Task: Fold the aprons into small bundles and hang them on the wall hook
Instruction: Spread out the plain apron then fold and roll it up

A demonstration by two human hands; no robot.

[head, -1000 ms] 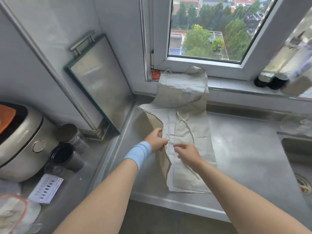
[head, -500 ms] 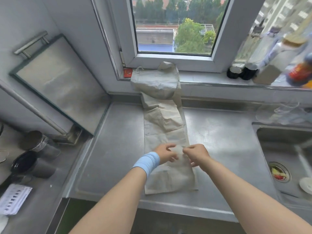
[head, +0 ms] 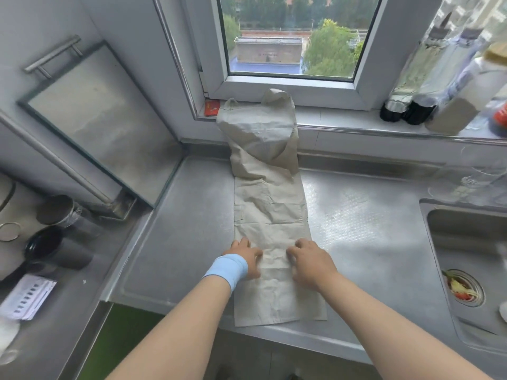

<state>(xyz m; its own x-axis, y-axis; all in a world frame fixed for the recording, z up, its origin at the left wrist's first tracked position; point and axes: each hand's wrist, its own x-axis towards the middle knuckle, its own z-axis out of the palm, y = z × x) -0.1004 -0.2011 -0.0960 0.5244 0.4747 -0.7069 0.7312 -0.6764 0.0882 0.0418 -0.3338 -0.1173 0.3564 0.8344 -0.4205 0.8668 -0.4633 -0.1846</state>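
A beige apron [head: 270,212] lies folded into a long narrow strip on the steel counter [head: 370,237]. Its top end climbs the back wall onto the window sill, and its bottom edge reaches the counter's front edge. My left hand [head: 245,255], with a blue band round the wrist, rests palm down on the strip's left side. My right hand [head: 310,260] rests palm down on its right side. Both hands lie flat on the cloth with fingers loosely bent, a short gap of fabric between them. No wall hook is in view.
A steel board with a handle [head: 93,119] leans against the left wall. Dark cups [head: 59,242] and a paper card [head: 27,297] sit at lower left. Bottles [head: 428,86] stand on the sill at right. A sink [head: 472,264] with food scraps in its drain lies right.
The left flap has been folded over, making the apron a narrow strip. My hands let go of the tie and edge and now lie flat on the cloth, farther apart.
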